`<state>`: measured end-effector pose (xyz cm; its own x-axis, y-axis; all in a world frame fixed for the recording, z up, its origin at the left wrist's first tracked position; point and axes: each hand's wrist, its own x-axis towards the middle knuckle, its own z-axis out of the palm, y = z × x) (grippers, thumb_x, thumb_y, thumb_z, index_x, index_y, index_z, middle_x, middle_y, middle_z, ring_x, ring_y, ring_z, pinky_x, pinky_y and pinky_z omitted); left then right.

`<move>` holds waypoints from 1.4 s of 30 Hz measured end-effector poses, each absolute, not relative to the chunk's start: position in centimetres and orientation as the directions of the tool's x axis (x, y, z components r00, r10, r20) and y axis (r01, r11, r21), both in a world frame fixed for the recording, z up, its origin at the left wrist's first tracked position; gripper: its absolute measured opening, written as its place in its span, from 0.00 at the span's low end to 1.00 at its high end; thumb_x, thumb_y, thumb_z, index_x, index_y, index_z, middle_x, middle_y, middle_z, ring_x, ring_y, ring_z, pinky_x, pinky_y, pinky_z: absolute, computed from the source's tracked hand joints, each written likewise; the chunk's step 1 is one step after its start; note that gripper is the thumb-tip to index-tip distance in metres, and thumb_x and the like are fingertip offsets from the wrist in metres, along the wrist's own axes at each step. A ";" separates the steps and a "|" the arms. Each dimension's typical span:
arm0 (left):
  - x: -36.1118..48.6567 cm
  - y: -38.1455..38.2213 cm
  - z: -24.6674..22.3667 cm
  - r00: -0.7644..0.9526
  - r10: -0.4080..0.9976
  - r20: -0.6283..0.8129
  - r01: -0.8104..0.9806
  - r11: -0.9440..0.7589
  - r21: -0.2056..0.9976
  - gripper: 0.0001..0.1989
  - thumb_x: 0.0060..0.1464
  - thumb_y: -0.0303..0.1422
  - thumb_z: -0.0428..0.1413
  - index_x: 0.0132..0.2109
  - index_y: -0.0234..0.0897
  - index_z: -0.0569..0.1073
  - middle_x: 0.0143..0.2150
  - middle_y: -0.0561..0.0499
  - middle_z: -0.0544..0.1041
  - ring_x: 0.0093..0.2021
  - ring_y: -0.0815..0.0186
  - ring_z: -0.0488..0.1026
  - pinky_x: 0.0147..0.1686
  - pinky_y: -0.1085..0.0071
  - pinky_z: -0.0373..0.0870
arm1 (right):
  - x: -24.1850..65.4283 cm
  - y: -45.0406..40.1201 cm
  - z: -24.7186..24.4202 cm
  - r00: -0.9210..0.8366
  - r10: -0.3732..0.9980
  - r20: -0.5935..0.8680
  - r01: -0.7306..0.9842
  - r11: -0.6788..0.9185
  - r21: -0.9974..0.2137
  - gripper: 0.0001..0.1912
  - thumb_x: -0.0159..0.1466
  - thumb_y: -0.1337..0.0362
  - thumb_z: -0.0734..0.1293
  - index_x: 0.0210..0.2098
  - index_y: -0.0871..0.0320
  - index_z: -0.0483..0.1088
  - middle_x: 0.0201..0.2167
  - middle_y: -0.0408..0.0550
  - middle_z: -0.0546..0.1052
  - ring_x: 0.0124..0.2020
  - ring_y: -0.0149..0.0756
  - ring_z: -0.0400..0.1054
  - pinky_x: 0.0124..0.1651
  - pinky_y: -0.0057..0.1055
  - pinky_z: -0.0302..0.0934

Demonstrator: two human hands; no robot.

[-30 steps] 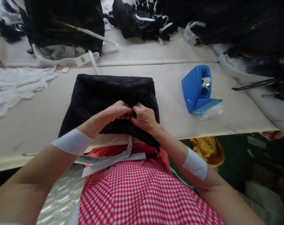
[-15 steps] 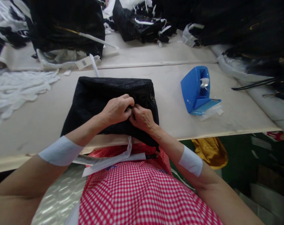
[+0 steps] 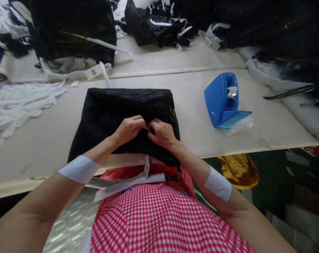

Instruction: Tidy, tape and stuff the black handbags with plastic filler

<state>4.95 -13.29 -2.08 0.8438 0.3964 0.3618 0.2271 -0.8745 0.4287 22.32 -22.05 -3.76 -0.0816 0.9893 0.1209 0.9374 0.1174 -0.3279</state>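
A black handbag [image 3: 104,112] lies on the table's front edge before me, a small gold-coloured buckle at its right side. My left hand [image 3: 130,130] is closed over the front of the bag, thumb and fingers pinched together. Right beside it, my right hand [image 3: 163,133] is also closed, its fingertips almost meeting those of the left. A tiny pale bit shows between the fingertips, too small to name. A strap wrapped in white material [image 3: 138,179] hangs from the bag over my red checked apron [image 3: 154,214].
To the right stands a blue tape dispenser [image 3: 217,100] with clear film beside it. White strips [image 3: 25,100] are heaped at the left. Larger black bags [image 3: 75,28] and black parts [image 3: 159,28] line the back. A yellow cloth [image 3: 238,170] is below the table's right edge.
My left hand has shifted slightly down and left, its wrist lower. My right hand stays nearly in place. The fingertips are still close together on the bag.
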 end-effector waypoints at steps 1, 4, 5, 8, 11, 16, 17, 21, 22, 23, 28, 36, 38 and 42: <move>5.0 -13.2 -1.9 0.837 0.418 0.354 0.227 -0.853 0.471 0.11 0.62 0.26 0.49 0.34 0.35 0.74 0.35 0.50 0.76 0.35 0.69 0.75 0.37 0.74 0.70 | 22.3 -22.1 -3.8 -0.082 0.989 0.124 0.938 0.119 -0.326 0.12 0.66 0.64 0.60 0.42 0.60 0.73 0.44 0.54 0.77 0.41 0.42 0.71 0.35 0.33 0.56; 5.5 -13.2 -0.9 0.841 0.448 0.303 0.251 -0.819 0.517 0.08 0.57 0.23 0.51 0.34 0.35 0.74 0.38 0.49 0.77 0.37 0.68 0.75 0.38 0.73 0.70 | 22.3 -22.0 -3.9 -0.086 0.988 0.128 0.939 0.123 -0.321 0.13 0.66 0.64 0.60 0.43 0.61 0.73 0.43 0.54 0.77 0.41 0.42 0.71 0.35 0.33 0.55; 5.8 -13.4 -0.5 0.842 0.465 0.272 0.281 -0.811 0.514 0.08 0.56 0.24 0.52 0.34 0.35 0.75 0.39 0.48 0.78 0.38 0.67 0.75 0.38 0.73 0.70 | 22.3 -22.0 -3.9 -0.088 0.988 0.127 0.939 0.125 -0.322 0.13 0.66 0.63 0.60 0.43 0.61 0.73 0.43 0.55 0.77 0.41 0.42 0.71 0.35 0.33 0.56; 6.9 -13.8 0.4 0.825 0.530 0.195 0.416 -0.804 0.426 0.06 0.57 0.29 0.56 0.32 0.35 0.74 0.33 0.50 0.76 0.33 0.66 0.72 0.34 0.72 0.67 | 22.5 -22.0 -4.1 -0.085 0.990 0.116 0.936 0.119 -0.330 0.13 0.66 0.62 0.60 0.44 0.60 0.73 0.44 0.55 0.77 0.42 0.43 0.71 0.35 0.33 0.56; 7.6 -13.8 0.5 0.854 0.489 0.181 0.429 -0.856 0.288 0.11 0.57 0.31 0.59 0.27 0.35 0.70 0.27 0.53 0.71 0.29 0.68 0.68 0.31 0.72 0.63 | 22.7 -21.9 -4.0 -0.096 0.991 0.095 0.932 0.123 -0.342 0.14 0.66 0.62 0.61 0.45 0.60 0.73 0.46 0.55 0.77 0.43 0.43 0.71 0.36 0.33 0.57; 7.5 -12.6 0.0 0.924 0.349 0.160 0.308 -0.922 0.234 0.10 0.57 0.28 0.57 0.28 0.36 0.67 0.28 0.53 0.71 0.29 0.69 0.67 0.31 0.73 0.62 | 22.9 -22.0 -3.5 -0.115 0.991 0.064 0.923 0.131 -0.362 0.16 0.67 0.62 0.60 0.49 0.60 0.73 0.49 0.55 0.76 0.45 0.43 0.71 0.38 0.32 0.58; 7.5 -12.3 0.1 0.937 0.317 0.144 0.280 -0.932 0.232 0.10 0.58 0.27 0.56 0.28 0.36 0.68 0.29 0.53 0.71 0.29 0.69 0.68 0.31 0.74 0.63 | 22.9 -22.0 -3.4 -0.118 0.991 0.061 0.922 0.132 -0.365 0.16 0.66 0.62 0.60 0.49 0.60 0.73 0.49 0.55 0.76 0.45 0.43 0.71 0.38 0.32 0.58; 7.8 -11.8 0.6 0.978 0.196 0.069 0.184 -0.972 0.149 0.07 0.59 0.27 0.55 0.32 0.35 0.71 0.32 0.50 0.74 0.31 0.66 0.70 0.32 0.72 0.65 | 22.9 -22.0 -3.5 -0.112 0.992 0.059 0.926 0.126 -0.357 0.15 0.66 0.63 0.61 0.47 0.61 0.74 0.47 0.55 0.76 0.44 0.43 0.71 0.38 0.33 0.59; 7.9 -11.8 0.7 0.983 0.174 0.050 0.167 -0.979 0.114 0.06 0.59 0.26 0.55 0.33 0.35 0.72 0.32 0.50 0.74 0.32 0.65 0.71 0.33 0.71 0.66 | 22.9 -21.9 -3.6 -0.106 0.992 0.064 0.928 0.122 -0.353 0.15 0.66 0.63 0.61 0.47 0.61 0.74 0.47 0.55 0.77 0.43 0.43 0.71 0.38 0.33 0.59; 8.0 -11.9 0.9 0.987 0.157 0.033 0.154 -0.985 0.078 0.06 0.59 0.25 0.54 0.34 0.35 0.73 0.32 0.49 0.75 0.33 0.64 0.71 0.33 0.71 0.66 | 23.0 -21.9 -3.7 -0.102 0.992 0.069 0.929 0.120 -0.351 0.14 0.66 0.64 0.60 0.46 0.61 0.74 0.47 0.55 0.77 0.43 0.43 0.71 0.38 0.33 0.59; 8.1 -13.1 1.1 0.983 0.183 0.003 0.183 -0.982 -0.045 0.09 0.60 0.22 0.51 0.38 0.34 0.75 0.34 0.46 0.76 0.36 0.61 0.73 0.34 0.69 0.69 | 23.2 -21.6 -3.8 -0.098 0.992 0.081 0.912 0.122 -0.391 0.11 0.65 0.65 0.61 0.42 0.60 0.73 0.44 0.54 0.78 0.42 0.42 0.71 0.40 0.32 0.59; 7.8 -13.6 0.5 0.975 0.222 0.006 0.222 -0.970 -0.098 0.10 0.62 0.25 0.50 0.38 0.32 0.76 0.37 0.43 0.76 0.39 0.59 0.74 0.36 0.67 0.70 | 24.7 -21.6 -4.0 -0.123 0.982 0.142 0.803 0.182 -0.567 0.10 0.63 0.68 0.59 0.39 0.62 0.71 0.39 0.55 0.78 0.40 0.41 0.71 0.44 0.32 0.61; 8.0 -13.1 0.7 0.976 0.217 -0.030 0.215 -0.974 -0.067 0.10 0.62 0.27 0.50 0.38 0.32 0.77 0.37 0.43 0.76 0.38 0.60 0.74 0.37 0.67 0.70 | 25.1 -21.4 -4.1 -0.092 0.986 0.139 0.713 0.163 -0.682 0.14 0.61 0.71 0.58 0.44 0.64 0.71 0.39 0.54 0.79 0.39 0.39 0.72 0.45 0.32 0.62; 8.4 -12.3 1.0 0.958 0.258 -0.126 0.261 -0.965 0.009 0.10 0.62 0.29 0.51 0.40 0.32 0.77 0.38 0.43 0.77 0.37 0.60 0.74 0.36 0.67 0.68 | 24.7 -21.8 -4.0 -0.021 0.993 0.119 0.575 0.109 -0.811 0.22 0.58 0.74 0.57 0.51 0.66 0.68 0.39 0.52 0.80 0.39 0.37 0.73 0.47 0.33 0.64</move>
